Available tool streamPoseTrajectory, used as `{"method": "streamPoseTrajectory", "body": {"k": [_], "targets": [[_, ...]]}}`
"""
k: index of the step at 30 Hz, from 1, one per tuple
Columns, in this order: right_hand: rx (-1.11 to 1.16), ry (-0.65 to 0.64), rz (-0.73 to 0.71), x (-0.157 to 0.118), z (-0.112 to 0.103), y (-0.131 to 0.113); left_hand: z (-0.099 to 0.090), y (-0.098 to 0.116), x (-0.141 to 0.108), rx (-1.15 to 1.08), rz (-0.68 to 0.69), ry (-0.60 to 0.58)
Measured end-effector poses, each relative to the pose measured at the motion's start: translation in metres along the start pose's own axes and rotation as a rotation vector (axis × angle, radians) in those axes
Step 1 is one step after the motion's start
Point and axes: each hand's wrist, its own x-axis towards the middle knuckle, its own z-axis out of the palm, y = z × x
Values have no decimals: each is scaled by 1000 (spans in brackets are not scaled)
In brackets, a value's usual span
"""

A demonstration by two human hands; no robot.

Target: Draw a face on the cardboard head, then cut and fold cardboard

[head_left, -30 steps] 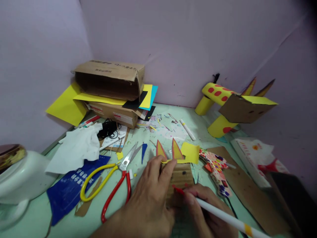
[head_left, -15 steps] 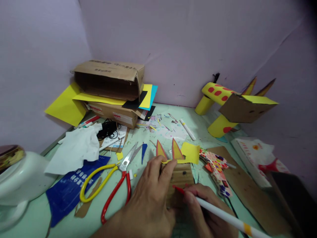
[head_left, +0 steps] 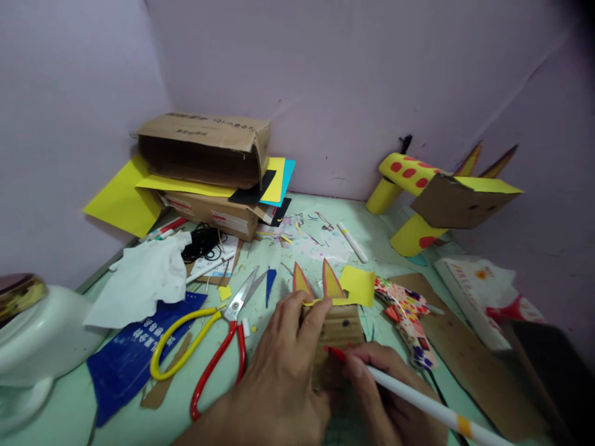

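Observation:
A corrugated cardboard piece (head_left: 346,331) with a dark dot on it lies in front of me. Two yellow pointed ears (head_left: 333,284) edged in red stand along its yellow top edge. My left hand (head_left: 286,365) is closed on its left side, thumb and fingers at that top edge. In my right hand (head_left: 383,387) is a white marker pen (head_left: 413,399), its red tip touching the cardboard or just above it. Left of my left hand lie open scissors (head_left: 235,310), one handle yellow and one red. A flower-patterned glue gun (head_left: 406,319) rests to the right.
Stacked cardboard boxes (head_left: 204,139) with coloured paper stand at the back left. At the back right is a yellow cardboard animal (head_left: 413,173) with red spots. A white pot (head_left: 60,334), crumpled tissue (head_left: 144,279) and blue packet (head_left: 139,353) occupy the left; a tissue pack (head_left: 478,297) the right.

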Motion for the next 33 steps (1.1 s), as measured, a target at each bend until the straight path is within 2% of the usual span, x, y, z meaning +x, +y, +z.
{"method": "streamPoseTrajectory", "body": {"k": [4,10,18,33], "targets": [[-19,20,8,0,0,0,2,-2,0,-3,7,22],[-63,-20,2,1,0,-1,3,-4,1,6,-6,42],[40,-40,-79,7,-2,0,-1,-2,2,6,6,5],[44,-54,-66,6,-2,0,-1,0,1,16,23,31]]}}
